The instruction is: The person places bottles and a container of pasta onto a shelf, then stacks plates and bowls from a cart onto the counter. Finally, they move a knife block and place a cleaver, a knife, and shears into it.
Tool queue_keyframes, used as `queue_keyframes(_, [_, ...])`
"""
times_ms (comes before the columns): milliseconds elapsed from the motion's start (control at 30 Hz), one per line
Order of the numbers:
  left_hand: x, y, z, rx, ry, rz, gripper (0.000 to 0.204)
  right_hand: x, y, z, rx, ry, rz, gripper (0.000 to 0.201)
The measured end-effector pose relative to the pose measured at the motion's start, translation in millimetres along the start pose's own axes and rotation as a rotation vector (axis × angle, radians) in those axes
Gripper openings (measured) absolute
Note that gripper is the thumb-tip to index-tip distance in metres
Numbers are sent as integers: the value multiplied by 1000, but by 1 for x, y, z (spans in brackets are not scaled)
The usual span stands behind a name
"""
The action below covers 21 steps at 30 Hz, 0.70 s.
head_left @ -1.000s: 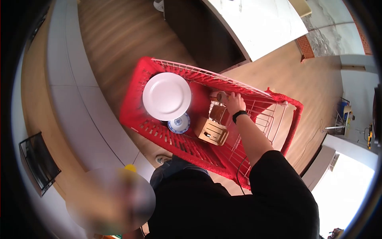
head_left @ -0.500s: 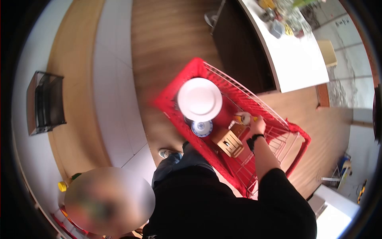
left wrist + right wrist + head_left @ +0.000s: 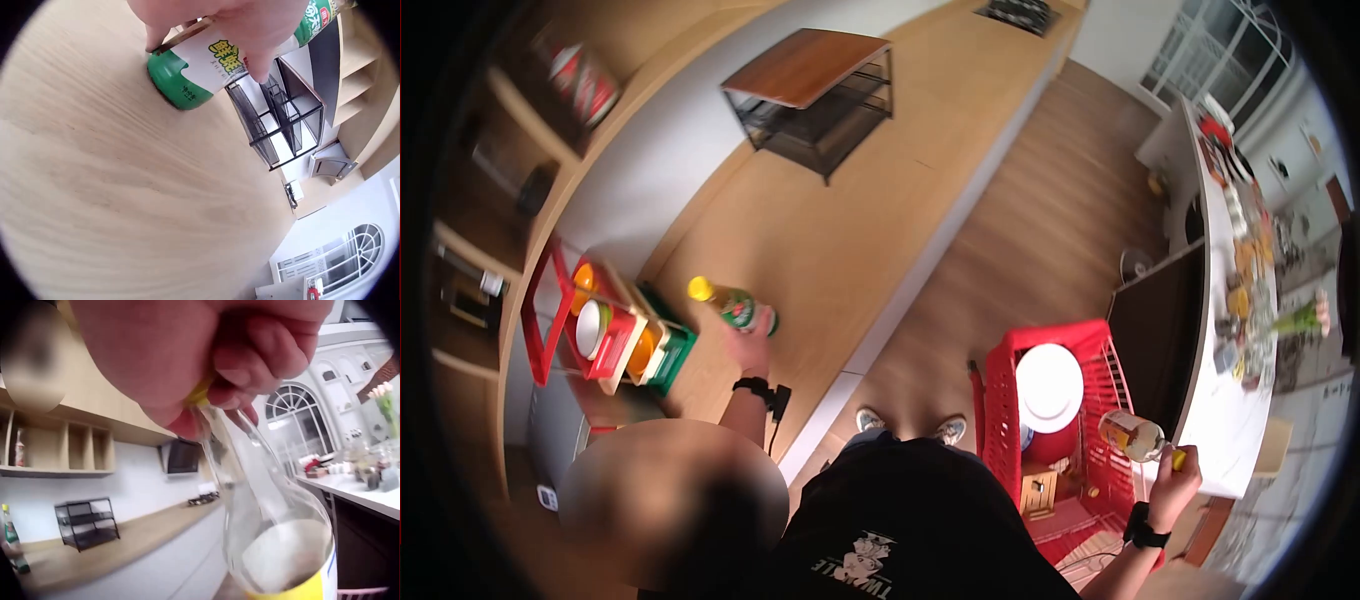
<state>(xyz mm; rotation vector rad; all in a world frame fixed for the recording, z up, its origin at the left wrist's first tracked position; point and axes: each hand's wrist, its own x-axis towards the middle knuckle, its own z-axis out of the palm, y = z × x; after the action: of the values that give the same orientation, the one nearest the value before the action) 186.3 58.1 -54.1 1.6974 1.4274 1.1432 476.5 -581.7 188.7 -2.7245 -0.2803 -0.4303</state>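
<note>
On the wooden counter (image 3: 870,190), my left hand (image 3: 750,350) grips a sauce bottle (image 3: 737,310) with a yellow cap and green label. The left wrist view shows fingers curled around its white-and-green label (image 3: 206,59), the green base close over the wood. My right hand (image 3: 1176,486) holds a clear glass bottle (image 3: 1128,436) by its yellow-capped neck, above the right side of the red shopping cart (image 3: 998,400). Seen from the right wrist, that bottle (image 3: 275,506) hangs below the curled fingers (image 3: 250,362), with pale contents low inside.
White plates (image 3: 1050,388) and a slotted wooden box (image 3: 1038,492) are in the cart. A black-framed rack (image 3: 820,85) stands farther along the counter. Crates with bowls (image 3: 590,328) sit left of the left hand. A white-topped island (image 3: 1225,440) flanks the cart.
The head view has swung left. My right hand has lifted the glass bottle out of the cart. My left hand, not visible before, now shows on the sauce bottle at the counter.
</note>
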Motion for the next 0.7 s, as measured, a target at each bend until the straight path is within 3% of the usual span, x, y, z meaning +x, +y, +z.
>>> queue_keyframes(33, [0,5,-2,-11,30,-15,69,10,-28,-6,41,-11,-56,23])
queue_keyframes(100, [-6,10,-4,-322,-115,-29,80,25,-84,-7,169,-71,-142,21])
queue_keyframes(133, [-10,9,-10,-330,-96,-42,80,28,-118,-5,262,-101,-179,21])
queue_keyframes(233, [-42,12,-44,198,-193,-12,81,36,-203,15,383,-214,-292,19])
queue_keyframes(267, [-60,4,-60,192,-182,-26,81,38,-229,27,448,-236,-346,18])
queue_keyframes(333, [-95,-13,-89,488,-254,199,76,48,-270,53,451,-306,-440,20])
queue_keyframes(533, [-127,-31,-161,755,-336,253,68,58,-408,141,471,-444,-741,30])
queue_keyframes(700, [-127,-32,-164,790,-321,218,64,55,-498,199,522,-510,-924,31])
